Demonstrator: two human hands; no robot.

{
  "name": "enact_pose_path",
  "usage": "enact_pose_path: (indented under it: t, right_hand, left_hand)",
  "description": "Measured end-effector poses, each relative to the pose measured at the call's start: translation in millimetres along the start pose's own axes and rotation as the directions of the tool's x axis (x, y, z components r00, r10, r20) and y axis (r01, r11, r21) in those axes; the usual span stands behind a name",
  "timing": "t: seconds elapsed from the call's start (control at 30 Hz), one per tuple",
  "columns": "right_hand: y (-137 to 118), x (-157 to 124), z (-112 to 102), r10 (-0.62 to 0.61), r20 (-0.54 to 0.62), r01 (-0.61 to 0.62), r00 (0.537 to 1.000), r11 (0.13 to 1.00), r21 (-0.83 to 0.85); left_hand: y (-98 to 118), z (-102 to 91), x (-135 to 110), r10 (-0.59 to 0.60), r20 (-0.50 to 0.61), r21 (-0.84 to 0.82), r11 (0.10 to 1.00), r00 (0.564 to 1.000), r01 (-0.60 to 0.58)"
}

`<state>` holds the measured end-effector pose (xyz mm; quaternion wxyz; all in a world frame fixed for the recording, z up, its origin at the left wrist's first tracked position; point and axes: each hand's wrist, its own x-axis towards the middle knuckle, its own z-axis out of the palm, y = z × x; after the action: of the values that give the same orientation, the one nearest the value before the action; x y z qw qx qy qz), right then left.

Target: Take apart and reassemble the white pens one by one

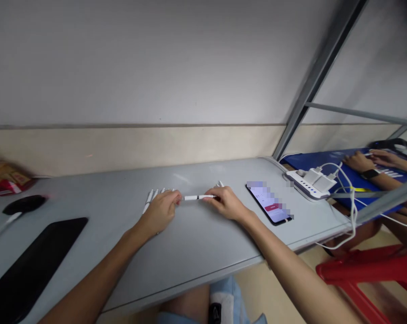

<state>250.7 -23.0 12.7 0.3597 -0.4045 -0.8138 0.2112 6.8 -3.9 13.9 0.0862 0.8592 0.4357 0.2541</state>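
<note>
A slim white pen (190,198) with a dark band lies level between my two hands, just above the grey desk (190,243). My left hand (162,210) is closed, its fingertips pinched at the pen's left end. My right hand (225,202) pinches the other end between thumb and fingers. Several more white pens (150,196) lie side by side on the desk, partly hidden behind my left hand. Beyond my right fingers, another white piece (221,183) shows its tip.
A lit phone (269,202) and a power strip (307,183) with white cables sit at right. Left are a black mat (38,265), a dark oval object (24,204) and a red packet (8,177). Past the metal frame (316,81), another person's hands (358,161) work over a blue surface.
</note>
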Motion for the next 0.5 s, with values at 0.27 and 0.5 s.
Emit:
enact_pose_path:
  t: [0.27, 0.5]
  right_hand:
    - [7, 2, -4, 0.278, 0.134, -0.306, 0.951, 0.795, 0.524]
    - [11, 8, -9, 0.417, 0.054, -0.127, 0.907, 0.149, 0.981]
  left_hand:
    - [13, 5.6, -3, 0.035, -0.063, 0.009, 0.999, 0.997, -0.034]
    - [19, 0.6, -1, 0.08, -0.005, -0.009, 0.997, 0.997, -0.08]
